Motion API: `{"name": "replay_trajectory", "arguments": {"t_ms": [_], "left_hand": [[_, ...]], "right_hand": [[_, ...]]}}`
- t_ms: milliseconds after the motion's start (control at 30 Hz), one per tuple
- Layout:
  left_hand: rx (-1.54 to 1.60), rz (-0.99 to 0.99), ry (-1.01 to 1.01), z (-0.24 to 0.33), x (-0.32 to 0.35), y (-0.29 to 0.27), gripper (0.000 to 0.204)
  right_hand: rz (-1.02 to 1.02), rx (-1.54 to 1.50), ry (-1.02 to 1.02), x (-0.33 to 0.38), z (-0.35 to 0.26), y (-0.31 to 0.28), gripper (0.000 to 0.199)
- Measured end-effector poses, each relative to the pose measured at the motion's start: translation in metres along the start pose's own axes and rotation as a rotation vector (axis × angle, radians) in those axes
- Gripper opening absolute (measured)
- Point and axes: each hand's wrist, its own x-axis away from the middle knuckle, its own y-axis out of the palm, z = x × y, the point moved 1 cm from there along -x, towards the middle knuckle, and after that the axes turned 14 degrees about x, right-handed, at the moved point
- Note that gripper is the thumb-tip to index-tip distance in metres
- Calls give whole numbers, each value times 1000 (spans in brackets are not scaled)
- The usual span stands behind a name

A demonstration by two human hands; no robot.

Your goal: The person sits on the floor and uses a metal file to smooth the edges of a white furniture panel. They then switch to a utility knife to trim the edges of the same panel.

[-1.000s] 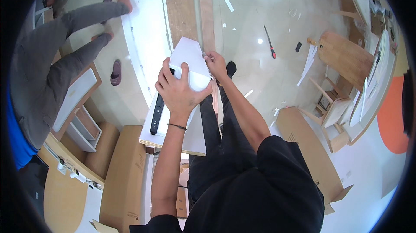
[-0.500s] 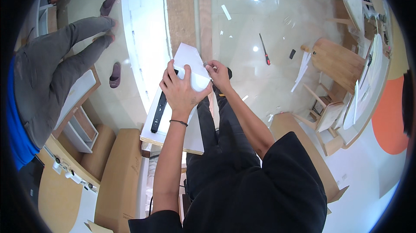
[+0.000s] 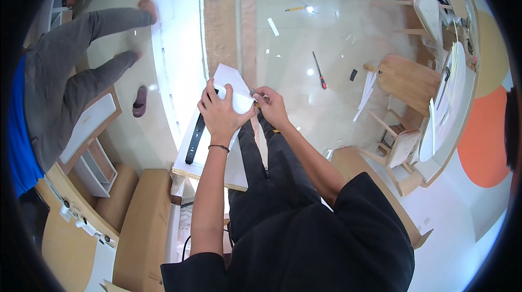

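Left hand first: your fingers are curled over the near edge of the white sheet, thumb underneath as far as can be seen, so it is closed on the paper and holding it up in front of you. Your right hand has pinched in on the sheet's right corner, fingertips together around something small and dark that is too tiny to identify. Compared with 1 second ago, both hands and the sheet sit a little lower and nearer your body in the view, and the sheet looks tilted more steeply, its far corner pointing away from you; the right hand has closed in tighter at the corner. That reads as you having settled the grip and started working on that corner, though the paper hides the exact contact. The sheet is held in the air above the white panel that lies across the floor at your feet, with the black strip lying on that panel just left of your left wrist. Long wooden boards lie beyond it. A screwdriver lies well apart on the floor to your right, near the small wooden chair. Another person in grey trousers stands to your left, clear of your hands.
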Motion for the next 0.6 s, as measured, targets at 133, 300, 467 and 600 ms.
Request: {"name": "replay_trajectory", "arguments": {"t_ms": [133,300,467,600], "left_hand": [[9,2,5,1,1,-2,72],[5,-12,13,3,3,0,71],[-9,22,219,7,5,7,58],[31,-116,251,13,9,16,35]], "right_hand": [[-27,-26,-61,26,-13,-14,16],[149,-297,110,81,11,-54,19],[165,-344,281,115,87,-89,16],[152,-417,433,145,153,-78,15]]}}
